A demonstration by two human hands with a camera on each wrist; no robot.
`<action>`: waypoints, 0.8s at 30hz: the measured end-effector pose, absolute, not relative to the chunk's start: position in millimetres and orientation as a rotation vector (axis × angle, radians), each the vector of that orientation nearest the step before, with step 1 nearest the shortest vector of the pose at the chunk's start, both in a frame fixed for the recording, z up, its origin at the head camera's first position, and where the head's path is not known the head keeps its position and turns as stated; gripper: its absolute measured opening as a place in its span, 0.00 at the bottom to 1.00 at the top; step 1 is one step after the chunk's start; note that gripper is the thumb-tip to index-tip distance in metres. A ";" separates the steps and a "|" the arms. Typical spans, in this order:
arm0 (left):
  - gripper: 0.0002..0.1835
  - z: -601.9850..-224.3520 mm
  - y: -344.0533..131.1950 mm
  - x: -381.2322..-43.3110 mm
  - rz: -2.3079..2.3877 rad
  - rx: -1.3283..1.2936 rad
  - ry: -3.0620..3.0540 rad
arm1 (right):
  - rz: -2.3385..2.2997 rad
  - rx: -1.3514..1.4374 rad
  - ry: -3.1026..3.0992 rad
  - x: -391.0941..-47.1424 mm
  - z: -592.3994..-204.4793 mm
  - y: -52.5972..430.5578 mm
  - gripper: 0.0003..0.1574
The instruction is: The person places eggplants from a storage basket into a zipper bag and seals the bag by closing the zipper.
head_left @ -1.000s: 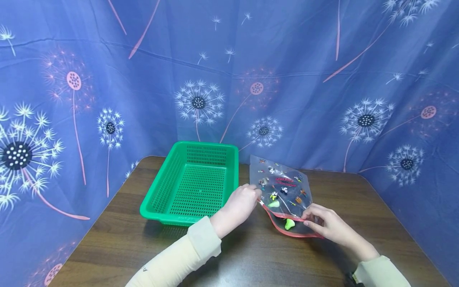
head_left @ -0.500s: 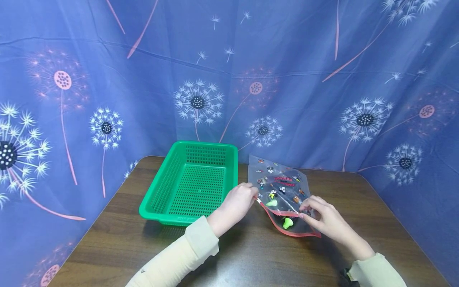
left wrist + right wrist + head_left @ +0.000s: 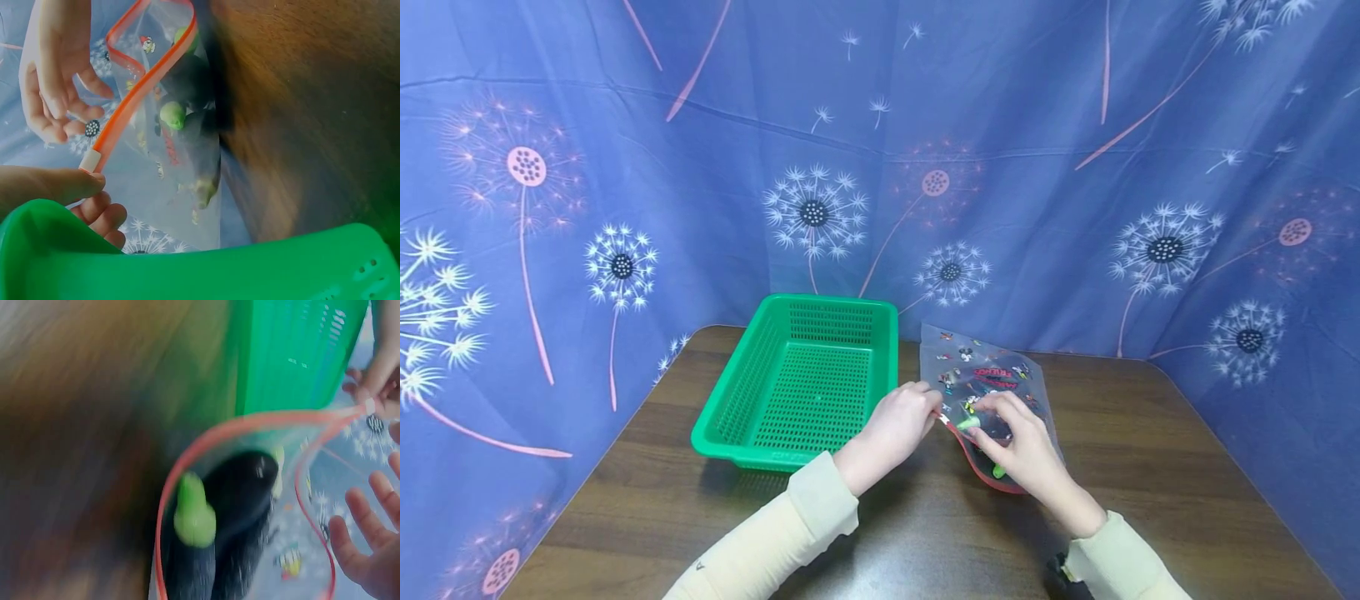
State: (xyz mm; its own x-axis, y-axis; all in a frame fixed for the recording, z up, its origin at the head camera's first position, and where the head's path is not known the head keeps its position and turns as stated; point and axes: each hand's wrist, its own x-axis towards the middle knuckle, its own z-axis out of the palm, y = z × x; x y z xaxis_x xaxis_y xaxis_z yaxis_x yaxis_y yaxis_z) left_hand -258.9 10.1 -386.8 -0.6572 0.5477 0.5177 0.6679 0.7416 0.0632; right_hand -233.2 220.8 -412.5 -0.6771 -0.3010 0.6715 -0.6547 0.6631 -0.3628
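Note:
A clear zip bag (image 3: 955,358) with printed cartoon figures and a red zip edge lies on the table, its mouth standing open toward the person. Inside are dark toy-like eggplants (image 3: 240,487) with green stem ends (image 3: 195,522); whether they are real I cannot tell. My left hand (image 3: 897,423) pinches the bag's left corner at the white slider (image 3: 90,160). Over the bag's mouth hovers my right hand (image 3: 1024,446), fingers spread and loosely bent, apart from the zip edge in the right wrist view. It hides part of the bag and its contents in the head view.
A green perforated plastic basket (image 3: 760,458) stands left of the bag, close to my left forearm. Both rest on a brown wooden table (image 3: 925,542). Behind hangs a blue curtain (image 3: 1037,267) with dandelion prints.
My right hand has let go of the bag's right zip edge and moved left over its mouth. The left hand keeps its pinch on the corner, nearly still.

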 end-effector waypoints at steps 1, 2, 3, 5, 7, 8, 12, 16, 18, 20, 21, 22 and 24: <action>0.06 -387.1 9.8 -258.7 -0.341 -0.919 -2.468 | 0.813 0.736 -2.289 -235.0 -414.7 216.0 0.22; 0.06 -387.1 9.7 -258.5 -0.340 -0.917 -2.468 | 0.820 0.735 -2.281 -236.6 -416.6 211.4 0.21; 0.06 -387.1 9.6 -258.2 -0.342 -0.917 -2.467 | 0.832 0.736 -2.276 -238.1 -418.3 207.2 0.21; 0.07 -387.0 9.6 -257.6 -0.349 -0.919 -2.464 | 0.829 0.734 -2.260 -241.4 -421.6 200.1 0.21; 0.07 -387.5 9.5 -257.2 -0.354 -0.920 -2.459 | 0.832 0.742 -2.250 -243.9 -424.4 194.5 0.20; 0.07 -387.7 9.5 -257.1 -0.359 -0.920 -2.453 | 0.830 0.745 -2.246 -245.1 -425.4 192.1 0.20; 0.07 -390.1 10.0 -257.1 -0.368 -0.912 -2.436 | 0.794 0.753 -2.231 -248.2 -427.9 186.4 0.18; 0.06 -391.3 10.3 -257.1 -0.371 -0.891 -2.436 | 0.781 0.756 -2.208 -250.4 -428.1 182.8 0.17; 0.06 -391.1 10.5 -256.8 -0.383 -0.880 -2.440 | 0.776 0.754 -2.192 -251.7 -428.5 181.3 0.16; 0.06 -390.0 10.4 -256.4 -0.403 -0.868 -2.440 | 0.775 0.754 -2.174 -252.6 -428.4 179.7 0.15; 0.06 -389.5 10.5 -255.9 -0.410 -0.861 -2.442 | 0.773 0.753 -2.169 -252.7 -428.1 178.9 0.15; 0.06 -388.9 10.5 -255.4 -0.418 -0.853 -2.444 | 0.766 0.751 -2.168 -252.7 -427.7 178.1 0.14; 0.06 -388.2 10.5 -254.7 -0.425 -0.837 -2.452 | 0.746 0.747 -2.167 -252.4 -426.5 176.4 0.12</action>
State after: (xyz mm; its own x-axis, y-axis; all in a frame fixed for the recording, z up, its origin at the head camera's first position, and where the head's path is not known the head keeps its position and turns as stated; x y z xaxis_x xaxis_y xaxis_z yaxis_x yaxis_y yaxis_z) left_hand -254.7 10.5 -388.2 -0.6801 0.4765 0.5572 0.6363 0.7611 0.1258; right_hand -252.4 176.4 -426.5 -0.5770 -0.2797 0.7673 -0.6928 0.6652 -0.2785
